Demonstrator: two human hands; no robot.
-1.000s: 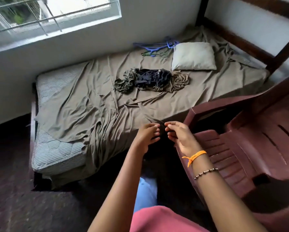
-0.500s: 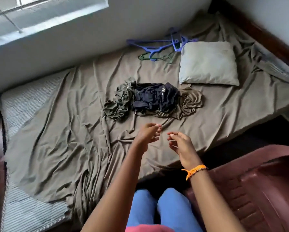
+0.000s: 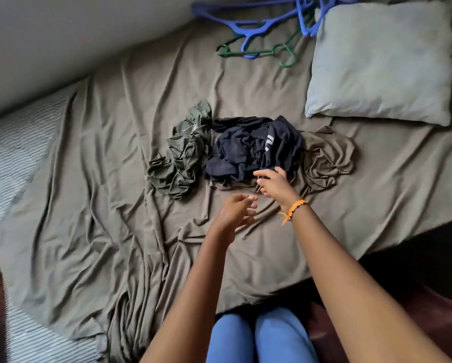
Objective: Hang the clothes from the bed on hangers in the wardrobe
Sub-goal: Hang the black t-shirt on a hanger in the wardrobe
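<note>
Three crumpled garments lie mid-bed: a dark green one (image 3: 183, 158) at left, a navy one (image 3: 251, 148) with a white logo in the middle, a brown one (image 3: 329, 155) at right. My right hand (image 3: 273, 183), with an orange wristband, reaches the near edge of the navy garment, fingers loosely bent, holding nothing I can see. My left hand (image 3: 236, 213) hovers over the sheet just short of the pile, fingers relaxed and empty. Blue hangers (image 3: 251, 26) and a green hanger (image 3: 259, 51) lie at the far side near the wall.
A grey-green pillow (image 3: 382, 64) lies at the right behind the clothes. The wrinkled olive sheet (image 3: 101, 192) hangs off the near edge and leaves striped mattress (image 3: 12, 137) bare at left. A dark red chair (image 3: 429, 318) stands at lower right beside my knees.
I have moved closer over the bed; the chair has slid out to the frame's corner. Both hands have gone forward, the right one up to the navy garment.
</note>
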